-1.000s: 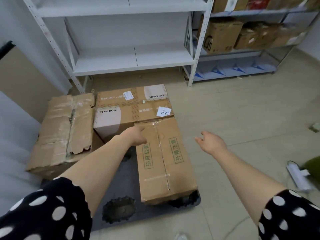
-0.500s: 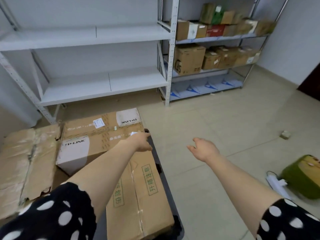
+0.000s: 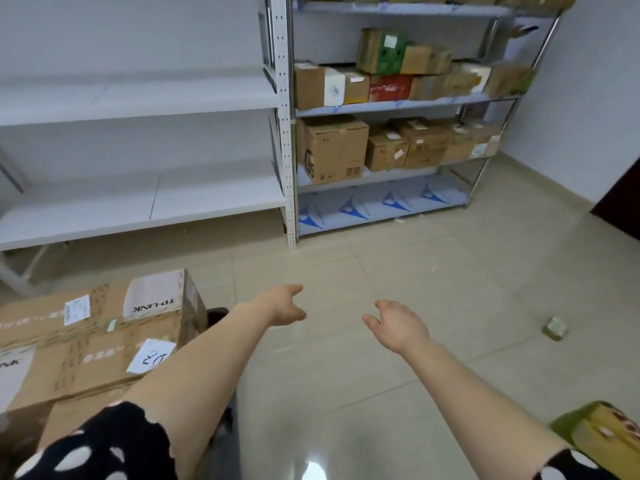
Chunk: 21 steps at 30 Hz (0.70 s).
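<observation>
Both my arms reach forward over the bare tiled floor. My left hand (image 3: pixel 280 306) hangs in the air with relaxed fingers and holds nothing. My right hand (image 3: pixel 398 327) is a little to the right, also relaxed and holding nothing. At the lower left lies a large cardboard box (image 3: pixel 104 334) with TP-LINK print, a shipping label and a handwritten paper slip (image 3: pixel 149 356). My left forearm passes over its right edge. Neither hand touches a box.
A white shelf rack (image 3: pixel 145 206) with bare boards stands at the back left. Right of it a metal rack (image 3: pixel 398 105) holds several cardboard boxes. A small block (image 3: pixel 555 329) lies on the floor at right. A green and yellow object (image 3: pixel 602 434) sits at the lower right corner.
The view has swung right and upward. The boxes have slid to the lower left, the stocked rack has come into the middle, and my left hand has left the box top.
</observation>
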### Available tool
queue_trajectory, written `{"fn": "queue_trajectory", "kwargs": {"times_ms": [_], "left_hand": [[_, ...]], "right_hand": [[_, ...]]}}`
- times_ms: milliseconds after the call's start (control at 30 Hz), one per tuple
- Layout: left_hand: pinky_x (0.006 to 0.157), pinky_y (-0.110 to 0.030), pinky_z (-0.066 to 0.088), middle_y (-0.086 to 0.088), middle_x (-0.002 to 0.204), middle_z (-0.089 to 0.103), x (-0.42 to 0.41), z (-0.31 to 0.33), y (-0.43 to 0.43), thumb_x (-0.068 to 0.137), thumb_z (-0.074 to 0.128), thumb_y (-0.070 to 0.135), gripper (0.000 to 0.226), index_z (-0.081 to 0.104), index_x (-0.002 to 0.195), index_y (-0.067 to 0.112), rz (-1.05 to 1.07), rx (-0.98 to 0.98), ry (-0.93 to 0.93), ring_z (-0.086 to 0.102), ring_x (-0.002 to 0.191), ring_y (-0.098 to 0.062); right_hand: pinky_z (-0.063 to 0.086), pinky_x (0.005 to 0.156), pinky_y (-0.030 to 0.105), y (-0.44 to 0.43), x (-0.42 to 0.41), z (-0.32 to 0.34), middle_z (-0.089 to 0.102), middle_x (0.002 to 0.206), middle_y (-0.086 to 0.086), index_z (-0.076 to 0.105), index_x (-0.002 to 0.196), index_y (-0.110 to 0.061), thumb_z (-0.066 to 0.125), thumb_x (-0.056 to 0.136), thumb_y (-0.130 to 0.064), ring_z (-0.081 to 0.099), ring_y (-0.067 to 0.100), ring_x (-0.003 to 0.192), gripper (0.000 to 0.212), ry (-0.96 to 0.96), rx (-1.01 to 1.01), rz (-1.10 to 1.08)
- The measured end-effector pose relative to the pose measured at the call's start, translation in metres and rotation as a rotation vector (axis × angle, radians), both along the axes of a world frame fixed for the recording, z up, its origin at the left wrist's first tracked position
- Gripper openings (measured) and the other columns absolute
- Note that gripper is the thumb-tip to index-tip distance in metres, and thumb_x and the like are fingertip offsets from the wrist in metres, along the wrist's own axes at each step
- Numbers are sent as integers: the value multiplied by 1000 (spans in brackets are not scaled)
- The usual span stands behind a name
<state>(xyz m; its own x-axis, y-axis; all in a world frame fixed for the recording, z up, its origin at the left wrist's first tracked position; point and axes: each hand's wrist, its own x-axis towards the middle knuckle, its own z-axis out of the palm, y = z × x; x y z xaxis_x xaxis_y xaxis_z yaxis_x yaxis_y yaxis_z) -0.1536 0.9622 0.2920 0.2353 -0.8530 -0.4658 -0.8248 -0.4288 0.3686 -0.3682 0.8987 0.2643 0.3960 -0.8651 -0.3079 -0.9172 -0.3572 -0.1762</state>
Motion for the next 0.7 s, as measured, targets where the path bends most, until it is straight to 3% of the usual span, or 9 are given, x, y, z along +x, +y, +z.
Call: {"fn": "queue_trajectory", "kwargs": {"times_ms": [333,700], "left_hand": [[115,-33,26,-3,155,30,-32,21,-200,92,57,31,67,25,151,21,3,-35,-48,31,141,-23],[110,-34,32,-7,151,37,49,29,-441,96,52,31,60,29,149,16,80,-62,-46,37,136,-25]], "right_hand": [[35,106,33,-187,-18,21,44,143,14,38,142,-8,38,100,-43,42,29,131,55,-140,32,1],[35,107,34,-444,56,38,41,148,8,37,144,-10,38,100,-40,41,24,134,53,-271,72,-68]]}}
